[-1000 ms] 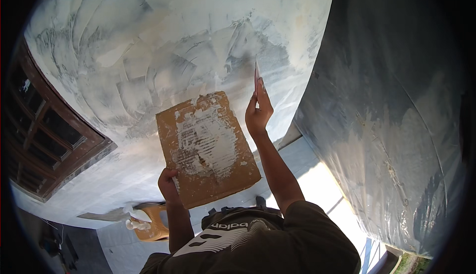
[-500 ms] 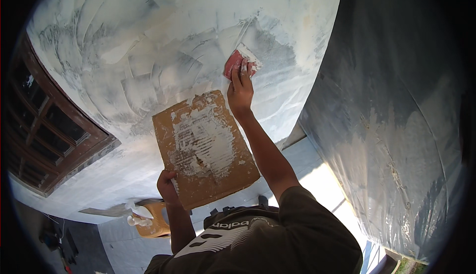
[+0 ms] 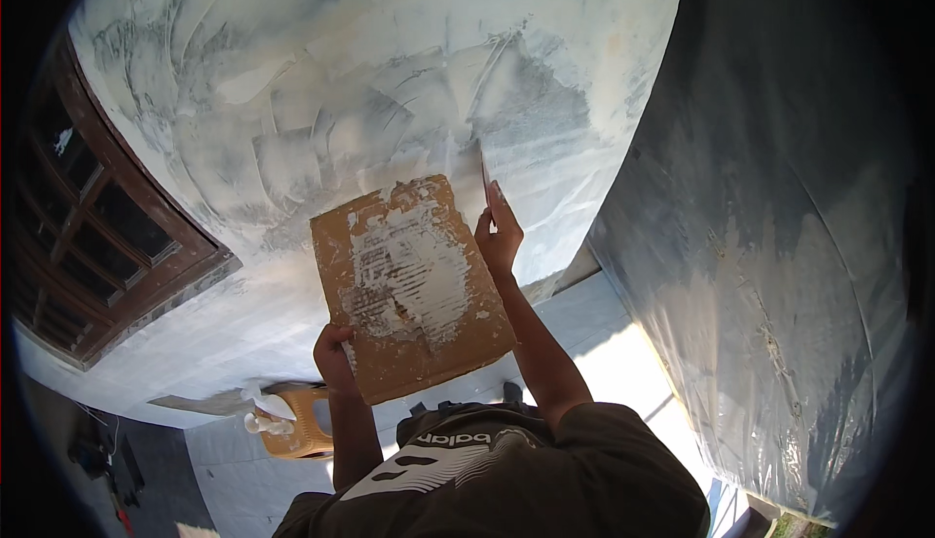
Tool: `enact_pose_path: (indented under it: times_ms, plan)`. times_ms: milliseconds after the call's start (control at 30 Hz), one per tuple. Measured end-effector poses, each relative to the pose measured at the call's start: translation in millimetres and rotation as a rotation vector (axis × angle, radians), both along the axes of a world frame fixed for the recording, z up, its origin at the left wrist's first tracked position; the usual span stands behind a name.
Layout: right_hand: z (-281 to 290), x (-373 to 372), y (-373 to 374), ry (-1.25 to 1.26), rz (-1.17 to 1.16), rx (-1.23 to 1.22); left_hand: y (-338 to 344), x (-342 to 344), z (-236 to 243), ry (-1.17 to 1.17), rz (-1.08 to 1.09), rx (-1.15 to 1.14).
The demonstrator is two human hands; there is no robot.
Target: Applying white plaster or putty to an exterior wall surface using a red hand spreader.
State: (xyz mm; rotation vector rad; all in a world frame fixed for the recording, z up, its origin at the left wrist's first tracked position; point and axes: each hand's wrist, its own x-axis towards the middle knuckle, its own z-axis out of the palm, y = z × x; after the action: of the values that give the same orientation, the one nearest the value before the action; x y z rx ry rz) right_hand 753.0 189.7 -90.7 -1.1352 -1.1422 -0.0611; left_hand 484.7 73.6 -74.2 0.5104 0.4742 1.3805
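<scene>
A plastered wall (image 3: 390,32) with pale, streaky trowel marks fills the upper view. My left hand (image 3: 336,358) grips the lower left edge of a brown cardboard sheet (image 3: 338,246), whose middle is coated with ridged white paste. Just right of the sheet's upper corner, my right hand (image 3: 500,231) pinches a thin scraper (image 3: 484,173), seen almost edge-on and held near the wall; whether its tip touches the surface I cannot tell.
A brown wooden window (image 3: 122,222) is on the left. Grey plastic sheeting (image 3: 760,246) hangs on the right. Below, a tan plastic stool (image 3: 312,421) holds white crumpled items (image 3: 275,405), and dark tools (image 3: 102,460) lie at the lower left over the covered floor.
The scraper showed its red face against the wall half a second ago; it is now turned edge-on and lower, beside the cardboard. The cardboard has shifted only slightly.
</scene>
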Motion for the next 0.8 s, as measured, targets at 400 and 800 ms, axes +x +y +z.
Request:
enact_pose_path:
  times_ms: [400, 800]
  plan:
    - [111.8, 17.1, 37.8, -0.436, -0.265, 0.131, -30.1, 16.0, 18.4, 0.132, 0.165, -0.026]
    - [-15.3, -22.2, -64.5, -0.275, -0.132, -0.178, -54.4, -51.9, -23.7, 0.152, 0.151, -0.03]
